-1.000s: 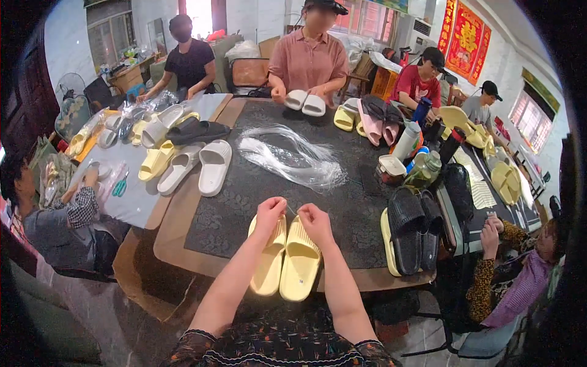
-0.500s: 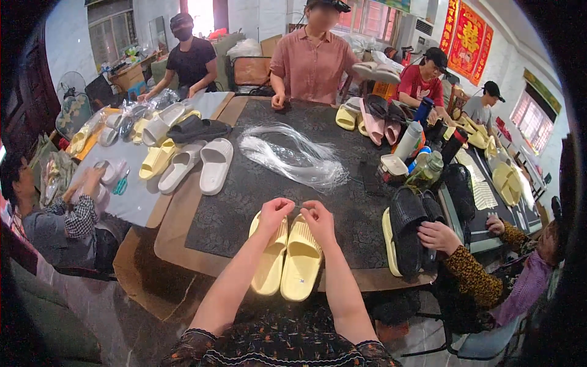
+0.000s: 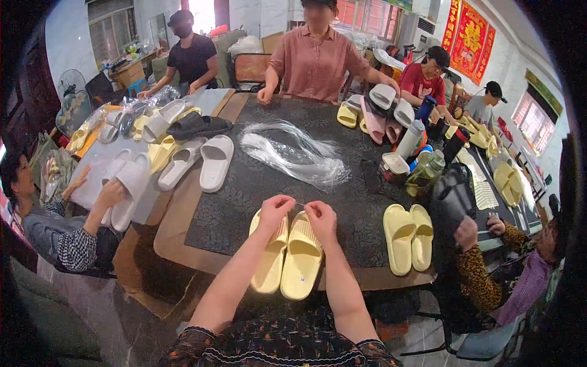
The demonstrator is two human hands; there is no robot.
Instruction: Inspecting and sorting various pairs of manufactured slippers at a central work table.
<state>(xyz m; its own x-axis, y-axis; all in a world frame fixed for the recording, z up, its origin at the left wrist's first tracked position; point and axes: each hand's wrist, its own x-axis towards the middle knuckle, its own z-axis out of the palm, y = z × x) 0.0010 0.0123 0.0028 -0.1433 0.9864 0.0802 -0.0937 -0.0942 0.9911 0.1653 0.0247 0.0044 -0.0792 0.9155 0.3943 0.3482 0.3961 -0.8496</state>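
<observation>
Side by side at the table's near edge lie two yellow slide slippers (image 3: 302,269), toes pointing away from me. Over their toe ends, my left hand (image 3: 276,214) and my right hand (image 3: 321,221) are pinched close together. A thin strand (image 3: 299,204) shows between the fingertips, held from both sides; its ends are hidden in my fingers. Beyond my hands, a loose bundle of clear plastic strands (image 3: 293,153) lies on the dark patterned table cover (image 3: 220,214).
Another yellow slipper pair (image 3: 400,241) sits to my right, beside a co-worker's blurred hand (image 3: 466,232) and black slippers (image 3: 455,189). Bottles (image 3: 411,139) and a jar (image 3: 428,174) stand at the right. Grey slippers (image 3: 216,164) lie at the left. Several co-workers surround the table.
At right, the co-worker has moved the black slippers off the yellow pair. The person opposite has lowered grey slippers onto the pile. At left, white slippers have been brought forward. My hands barely moved.
</observation>
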